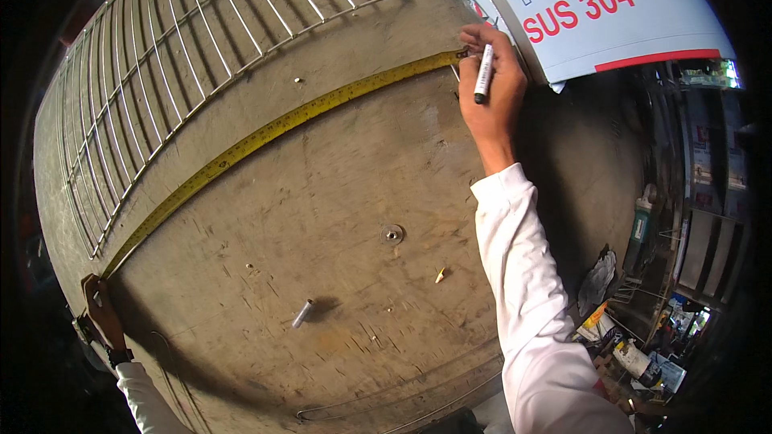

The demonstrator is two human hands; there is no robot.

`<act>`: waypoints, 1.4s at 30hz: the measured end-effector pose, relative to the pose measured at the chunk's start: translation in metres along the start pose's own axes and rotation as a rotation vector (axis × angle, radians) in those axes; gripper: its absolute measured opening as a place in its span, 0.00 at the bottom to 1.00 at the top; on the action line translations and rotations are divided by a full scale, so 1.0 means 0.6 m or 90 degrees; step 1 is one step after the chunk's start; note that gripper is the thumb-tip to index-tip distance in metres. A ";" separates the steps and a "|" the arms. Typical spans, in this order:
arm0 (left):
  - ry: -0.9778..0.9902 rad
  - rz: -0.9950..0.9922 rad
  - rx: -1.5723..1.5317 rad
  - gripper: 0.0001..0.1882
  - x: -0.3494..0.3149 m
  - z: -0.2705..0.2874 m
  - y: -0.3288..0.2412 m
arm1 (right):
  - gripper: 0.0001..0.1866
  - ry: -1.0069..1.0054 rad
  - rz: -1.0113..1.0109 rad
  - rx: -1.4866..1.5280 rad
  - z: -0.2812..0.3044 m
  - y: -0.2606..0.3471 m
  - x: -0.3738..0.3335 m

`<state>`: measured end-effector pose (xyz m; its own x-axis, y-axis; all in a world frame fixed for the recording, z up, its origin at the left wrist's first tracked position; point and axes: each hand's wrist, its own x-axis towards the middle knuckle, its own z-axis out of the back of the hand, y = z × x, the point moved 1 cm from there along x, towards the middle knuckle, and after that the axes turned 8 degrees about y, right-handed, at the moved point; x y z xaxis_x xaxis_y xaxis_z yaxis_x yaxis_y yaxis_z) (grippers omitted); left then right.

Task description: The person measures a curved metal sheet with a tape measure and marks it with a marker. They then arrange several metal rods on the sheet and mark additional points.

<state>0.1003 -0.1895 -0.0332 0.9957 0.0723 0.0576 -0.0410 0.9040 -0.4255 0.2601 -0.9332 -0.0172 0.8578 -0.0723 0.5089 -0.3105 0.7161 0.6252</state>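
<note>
A yellow tape measure (277,124) is stretched across the brown work surface in a long line, curved in this view. At its lower left end my left hand (103,313) is closed on it; the tape's case is not clearly visible. Near the upper right end is my right hand (494,84), holding a white marker (484,74) with a black end pointing down. The fingers of that hand are curled by the tape's metal tip, and I cannot tell whether they touch it. A wire rack (229,76) lies beyond the tape.
A white sheet with red markings (619,8) lies at the upper right. On the brown board (322,217) are a clear tube (302,313), a round metal disc (392,234) and a small pale scrap (440,275). Thin bent wire (322,415) runs along the near edge. Tools and clutter (639,358) fill the lower right.
</note>
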 end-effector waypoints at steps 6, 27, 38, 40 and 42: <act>0.036 -0.068 0.209 0.08 -0.029 0.039 0.028 | 0.14 0.161 0.192 -0.129 -0.042 0.046 0.009; 0.111 0.018 0.233 0.31 -0.086 0.188 0.167 | 0.14 0.361 -0.023 -0.073 0.005 -0.017 0.050; 0.167 0.021 0.142 0.23 -0.045 0.268 0.185 | 0.14 0.385 0.009 -0.145 0.024 -0.011 0.071; 0.202 0.047 0.146 0.23 -0.048 0.258 0.183 | 0.14 0.397 0.016 -0.156 0.033 -0.019 0.072; 0.223 0.072 0.155 0.23 -0.055 0.256 0.192 | 0.13 0.402 0.028 -0.139 0.034 -0.030 0.070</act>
<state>0.0499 -0.0228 0.0546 0.9499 0.0679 -0.3050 -0.1286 0.9746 -0.1833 0.2935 -0.9636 0.0051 0.9421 0.3322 0.0452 -0.3169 0.8382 0.4438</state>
